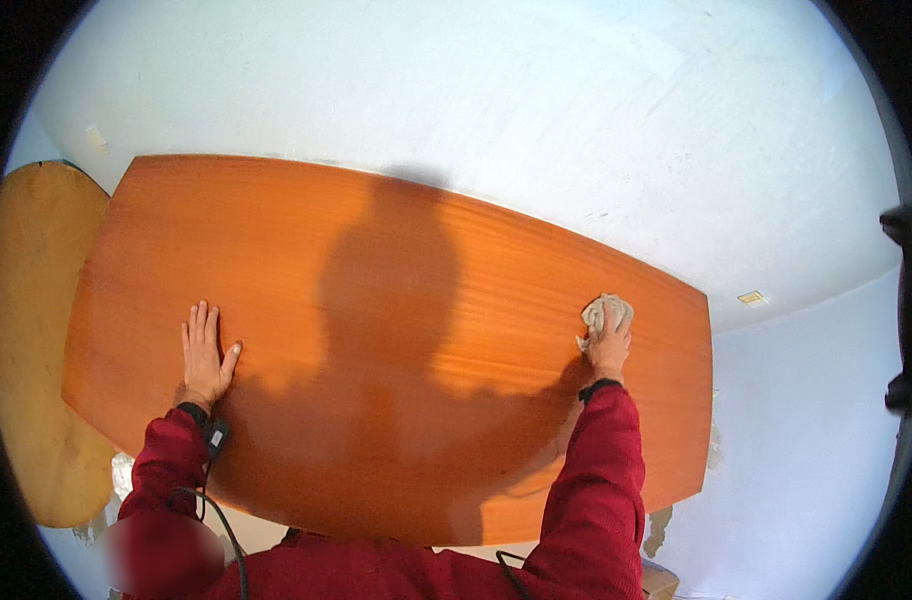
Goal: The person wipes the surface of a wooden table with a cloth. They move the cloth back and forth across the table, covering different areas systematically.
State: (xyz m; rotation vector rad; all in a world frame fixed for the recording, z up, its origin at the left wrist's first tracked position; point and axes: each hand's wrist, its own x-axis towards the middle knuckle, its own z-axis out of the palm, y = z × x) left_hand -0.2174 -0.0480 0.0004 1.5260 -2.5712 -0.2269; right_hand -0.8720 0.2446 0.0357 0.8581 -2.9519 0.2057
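In front of me stretches a wooden tabletop (276,217) with an orange-brown grain, and my shadow falls across its middle. My left hand (204,364) lies flat on the left part of the wood, fingers spread and holding nothing. Toward the right end, my right hand (610,346) presses a crumpled pale cloth (598,311) against the surface. The palm side of that hand is hidden, and the cloth bunches out past the fingers.
A white wall (501,90) runs along the far edge of the tabletop. To the left stands a yellowish-brown rounded board (35,337). A wall outlet or switch plate (753,298) sits beyond the right corner. A dark cable (227,525) hangs by my left sleeve. A cardboard box (660,580) shows at lower right.
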